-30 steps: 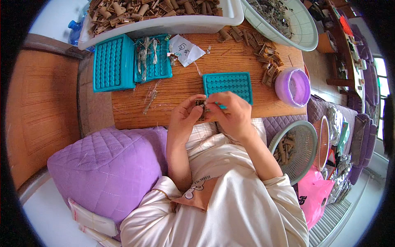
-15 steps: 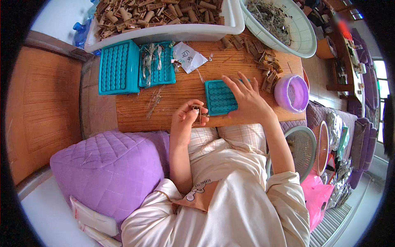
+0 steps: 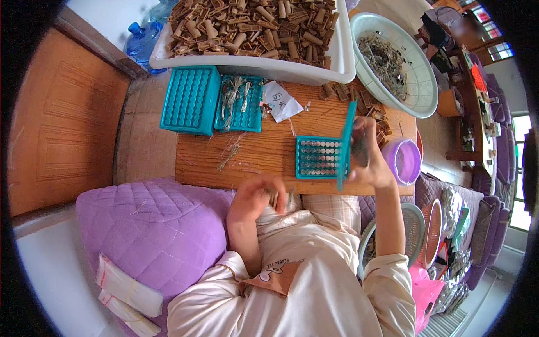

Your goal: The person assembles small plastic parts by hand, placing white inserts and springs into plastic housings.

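Note:
My right hand [image 3: 369,154] grips a teal plastic tray [image 3: 346,140], turned up on its edge and smeared by motion. Beneath and to its left, a second teal tray [image 3: 299,173] lies on the table near the front edge. Rows of small round silvery pieces [image 3: 319,151] fill its pockets. Over my lap, just off the table's front edge, my left hand [image 3: 258,194] curls its blurred fingers round a small brown plastic casing [image 3: 274,197], only partly visible.
Behind stands a white tub [image 3: 258,68] of brown casings, with a pale green basket [image 3: 418,104] of wiry parts at far right. Stacked teal trays [image 3: 190,101], a tray with wire bundles [image 3: 247,119], a paper slip [image 3: 282,102] and a purple bowl [image 3: 401,163] surround the work area.
My right hand has lifted the upper teal tray and tipped it to the right, uncovering the silvery pieces. My left hand has dropped nearer my lap with the casing. The whole view has shifted.

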